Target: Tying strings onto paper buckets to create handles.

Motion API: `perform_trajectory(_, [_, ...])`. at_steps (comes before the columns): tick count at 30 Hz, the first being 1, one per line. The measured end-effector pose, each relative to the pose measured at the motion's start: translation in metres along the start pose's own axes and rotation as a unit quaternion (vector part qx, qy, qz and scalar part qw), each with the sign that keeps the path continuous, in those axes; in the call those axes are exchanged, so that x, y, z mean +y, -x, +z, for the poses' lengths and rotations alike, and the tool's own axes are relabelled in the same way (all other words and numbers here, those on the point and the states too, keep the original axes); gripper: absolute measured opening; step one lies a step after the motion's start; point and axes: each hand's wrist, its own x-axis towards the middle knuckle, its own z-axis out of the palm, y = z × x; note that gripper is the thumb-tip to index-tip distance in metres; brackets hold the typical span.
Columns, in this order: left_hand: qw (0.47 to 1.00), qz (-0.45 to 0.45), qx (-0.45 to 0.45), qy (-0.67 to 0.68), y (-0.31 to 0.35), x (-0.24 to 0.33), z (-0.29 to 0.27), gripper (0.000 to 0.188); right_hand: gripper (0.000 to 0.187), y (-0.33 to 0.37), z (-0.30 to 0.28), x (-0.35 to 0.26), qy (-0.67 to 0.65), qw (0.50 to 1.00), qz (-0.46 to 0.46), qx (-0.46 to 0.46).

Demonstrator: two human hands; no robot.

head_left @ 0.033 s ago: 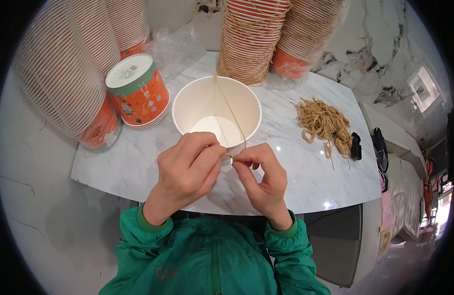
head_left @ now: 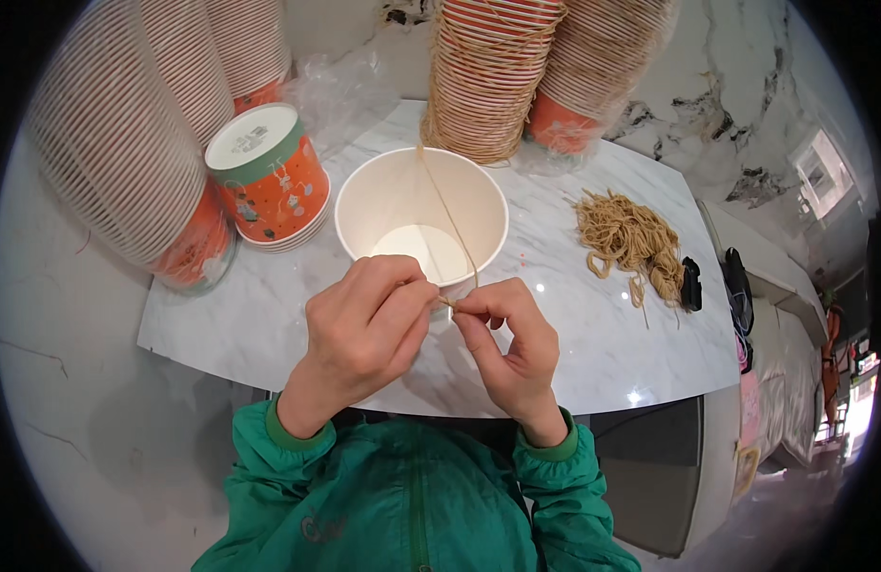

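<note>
Bright light, glare spots on tabletop [head_left: 593, 348], dark fisheye edges

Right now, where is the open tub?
In the head view, the open tub stands near centre on the table, beyond the left hand, right of the upside-down orange tub.

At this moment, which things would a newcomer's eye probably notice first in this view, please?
Probably first, at the centre, the left hand and right hand pinch tan twine at the near side of an open white tub. Next, a tall stack of pale-rimmed tubs stands out at the far left, and a twine-wrapped stack behind the open tub. A tangled twine heap lies on the table's right.
</note>
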Motion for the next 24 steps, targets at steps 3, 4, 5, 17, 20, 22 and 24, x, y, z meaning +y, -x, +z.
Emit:
perform_trajectory(3, [1.000,-0.004,0.004,-0.002,0.0014,-0.0023,-0.0003,0.030,0.025,-0.0007,0.0001,-0.0017,0.001,1.000,0.023,0.006])
perform_trajectory(4, [1.000,-0.007,0.005,-0.002,0.0020,-0.0033,-0.0003,0.030,0.025,-0.0010,0.0003,-0.0014,-0.003,0.999,0.033,0.011])
perform_trajectory(5, [1.000,-0.008,0.005,-0.003,0.0019,-0.0036,-0.0008,0.030,0.026,-0.0015,0.0004,-0.0010,-0.007,0.999,0.043,0.017])
perform_trajectory(17, [1.000,-0.021,0.001,0.009,0.0026,-0.0061,0.0001,0.030,0.019,-0.0060,0.0032,-0.0006,0.015,0.998,0.059,0.025])
perform_trajectory(20, [1.000,-0.026,0.006,0.006,0.0035,-0.0052,0.0003,0.030,0.018,-0.0049,0.0030,-0.0030,0.024,0.998,0.049,0.025])
perform_trajectory(22, [0.999,-0.037,0.015,0.011,0.0037,-0.0050,0.0003,0.028,0.018,-0.0051,0.0030,-0.0041,0.026,0.998,0.045,0.025])
perform_trajectory(24, [0.999,-0.042,0.029,0.012,0.0057,-0.0074,0.0022,0.027,0.018,-0.0063,0.0039,-0.0037,0.027,0.999,0.041,0.024])
